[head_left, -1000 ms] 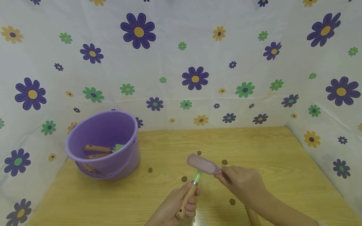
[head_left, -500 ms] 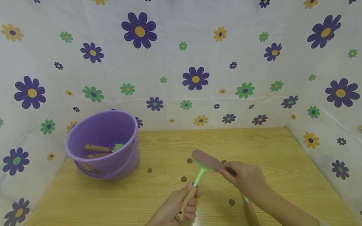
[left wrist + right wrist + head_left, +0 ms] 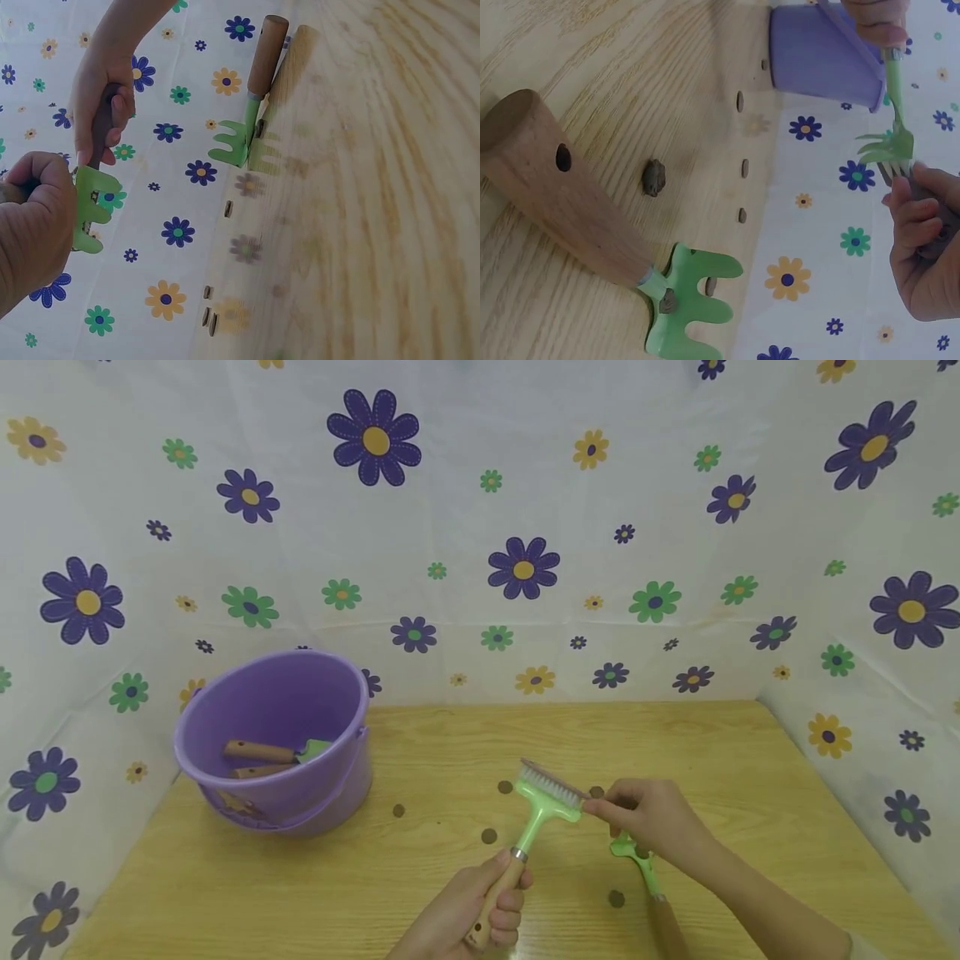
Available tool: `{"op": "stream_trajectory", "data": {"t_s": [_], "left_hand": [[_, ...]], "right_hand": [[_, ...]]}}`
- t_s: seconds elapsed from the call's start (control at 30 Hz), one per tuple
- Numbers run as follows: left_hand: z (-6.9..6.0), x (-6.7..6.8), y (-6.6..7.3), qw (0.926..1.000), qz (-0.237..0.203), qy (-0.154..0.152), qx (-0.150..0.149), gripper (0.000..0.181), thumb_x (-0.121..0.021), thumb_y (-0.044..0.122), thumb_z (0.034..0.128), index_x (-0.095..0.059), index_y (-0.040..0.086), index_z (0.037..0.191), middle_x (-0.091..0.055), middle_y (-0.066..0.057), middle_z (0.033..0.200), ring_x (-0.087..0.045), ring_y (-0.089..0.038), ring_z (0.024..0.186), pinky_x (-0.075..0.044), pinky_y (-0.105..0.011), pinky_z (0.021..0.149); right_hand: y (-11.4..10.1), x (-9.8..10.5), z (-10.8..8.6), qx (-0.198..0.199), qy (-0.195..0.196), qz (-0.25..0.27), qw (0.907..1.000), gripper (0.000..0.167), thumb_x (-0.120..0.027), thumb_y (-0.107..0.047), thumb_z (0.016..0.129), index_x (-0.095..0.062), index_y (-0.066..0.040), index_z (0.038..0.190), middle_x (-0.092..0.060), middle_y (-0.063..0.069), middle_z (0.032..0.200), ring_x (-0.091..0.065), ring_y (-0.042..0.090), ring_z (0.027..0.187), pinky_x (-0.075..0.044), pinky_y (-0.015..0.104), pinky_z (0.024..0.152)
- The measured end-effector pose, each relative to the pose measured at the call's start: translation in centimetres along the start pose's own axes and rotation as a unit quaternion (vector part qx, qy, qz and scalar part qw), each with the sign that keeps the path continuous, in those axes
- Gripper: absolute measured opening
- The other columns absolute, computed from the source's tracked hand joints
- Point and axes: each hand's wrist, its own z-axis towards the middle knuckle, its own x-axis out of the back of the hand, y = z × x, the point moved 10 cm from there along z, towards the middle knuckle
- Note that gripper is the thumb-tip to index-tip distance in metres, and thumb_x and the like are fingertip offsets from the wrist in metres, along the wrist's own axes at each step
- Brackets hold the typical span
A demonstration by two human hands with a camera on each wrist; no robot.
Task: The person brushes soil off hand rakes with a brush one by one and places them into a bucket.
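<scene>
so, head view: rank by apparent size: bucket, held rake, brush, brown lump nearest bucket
Largest to smallest:
1. bucket
2. held rake
3. brush, visible part only; right hand hides some
4. brown lump

The person's left hand (image 3: pixel 468 893) is gripping firmly, its fingers (image 3: pixel 507 917) curling in a row while the thumb is lying forward along the top. The left wrist (image 3: pixel 420 943) is entering from the bottom edge in the head view. Opposite, the right hand (image 3: pixel 652 818) is pinching between thumb and fingers, its back facing upward. The bare right forearm (image 3: pixel 772 897) is slanting down toward the lower right, where a pale sleeve (image 3: pixel 862 947) is just showing. Both hands are staying near each other, apart.
</scene>
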Motion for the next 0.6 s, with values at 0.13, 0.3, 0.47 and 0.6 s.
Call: {"op": "stream_trajectory", "data": {"t_s": [0.13,0.3,0.47,0.6], "left_hand": [[0.0,0.0,-0.1,1.0000,-0.005,-0.001,0.005,0.033,-0.043,0.039,0.0999,-0.051,0.007,0.099,-0.047,0.012,0.064,-0.043,0.004,0.053,-0.037,-0.008,0.049],[0.0,0.2,0.0,0.9999,0.008,0.004,0.006,0.034,-0.041,0.038,0.1005,-0.051,0.006,0.099,-0.045,0.011,0.065,-0.041,0.003,0.053,-0.036,-0.007,0.049],[0.1,0.2,-0.1,0.9999,0.007,0.006,0.009,0.033,-0.042,0.038,0.1005,-0.050,0.006,0.099,-0.045,0.011,0.065,-0.040,0.003,0.053,-0.035,-0.008,0.049],[0.0,0.1,0.0,0.9999,0.007,0.003,0.007,0.033,-0.043,0.038,0.1000,-0.050,0.006,0.100,-0.045,0.011,0.065,-0.041,0.003,0.053,-0.035,-0.008,0.049]], "right_hand": [[1.2,-0.8,0.4,-0.025,-0.044,0.049,0.9975,0.041,-0.065,-0.044,0.086,-0.063,-0.006,0.071,-0.048,-0.003,0.051,-0.032,0.007,0.039,-0.029,0.016,0.036],[1.9,-1.5,0.7,-0.032,-0.074,0.068,0.9944,0.044,-0.064,-0.042,0.088,-0.061,-0.004,0.067,-0.043,-0.004,0.047,-0.029,0.005,0.036,-0.026,0.015,0.036],[2.5,-2.0,0.8,-0.036,-0.085,0.066,0.9936,0.046,-0.063,-0.041,0.088,-0.059,-0.003,0.064,-0.040,-0.006,0.043,-0.027,0.005,0.035,-0.024,0.015,0.036],[3.1,-2.1,1.0,-0.036,-0.087,0.049,0.9943,0.047,-0.063,-0.042,0.088,-0.057,-0.003,0.063,-0.043,-0.005,0.043,-0.026,0.004,0.035,-0.023,0.016,0.036]]}}
